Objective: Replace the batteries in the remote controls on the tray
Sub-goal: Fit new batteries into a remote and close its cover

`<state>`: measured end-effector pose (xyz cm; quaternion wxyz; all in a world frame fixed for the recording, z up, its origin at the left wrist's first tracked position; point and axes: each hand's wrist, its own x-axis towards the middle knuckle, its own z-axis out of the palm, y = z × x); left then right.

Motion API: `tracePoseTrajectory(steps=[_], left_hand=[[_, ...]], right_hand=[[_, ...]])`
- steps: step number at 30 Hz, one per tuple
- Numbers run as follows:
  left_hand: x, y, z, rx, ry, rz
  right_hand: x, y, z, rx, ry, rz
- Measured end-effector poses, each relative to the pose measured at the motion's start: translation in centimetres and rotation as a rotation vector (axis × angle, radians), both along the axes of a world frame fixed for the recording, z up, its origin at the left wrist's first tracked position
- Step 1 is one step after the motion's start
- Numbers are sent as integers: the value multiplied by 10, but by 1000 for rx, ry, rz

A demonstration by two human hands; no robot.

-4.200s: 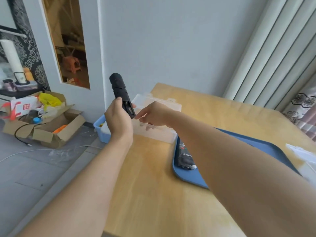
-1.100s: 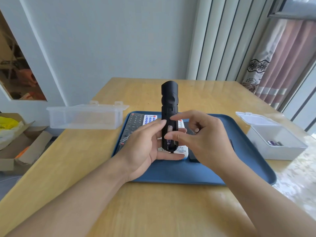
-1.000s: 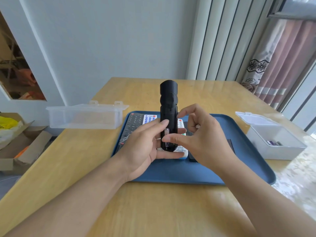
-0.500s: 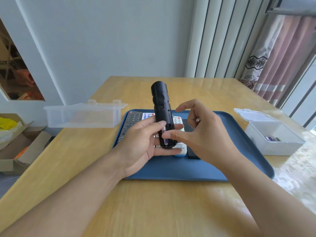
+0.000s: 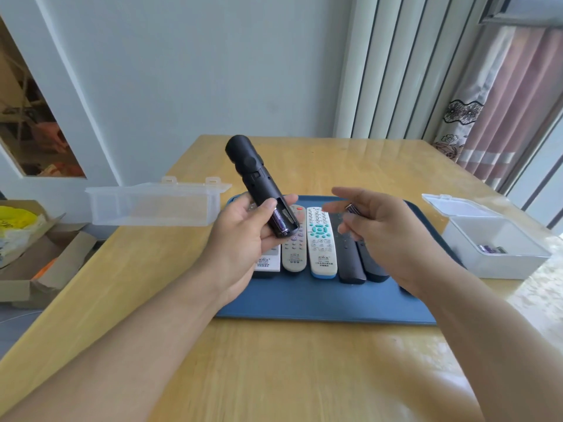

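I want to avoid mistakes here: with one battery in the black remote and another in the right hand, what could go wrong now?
1. The right hand pinches the battery only at its fingertips above the tray; it may slip and roll among the remotes there.
2. The black remote is tilted in the left hand with its compartment open, so the battery already inside could fall out.
3. This battery's direction may get reversed when it goes in.
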<state>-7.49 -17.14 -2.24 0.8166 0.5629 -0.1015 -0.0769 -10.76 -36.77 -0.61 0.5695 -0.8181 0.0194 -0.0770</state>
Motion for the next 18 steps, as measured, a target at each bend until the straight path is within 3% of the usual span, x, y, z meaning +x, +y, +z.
tracePoseTrajectory(steps=[11, 18], left_hand=[[-4, 0, 0, 15, -53, 16], [-6, -3, 1, -13, -69, 20]], right_hand=[[-8, 22, -7, -151, -389, -108], [-9, 27, -10, -261, -464, -61]])
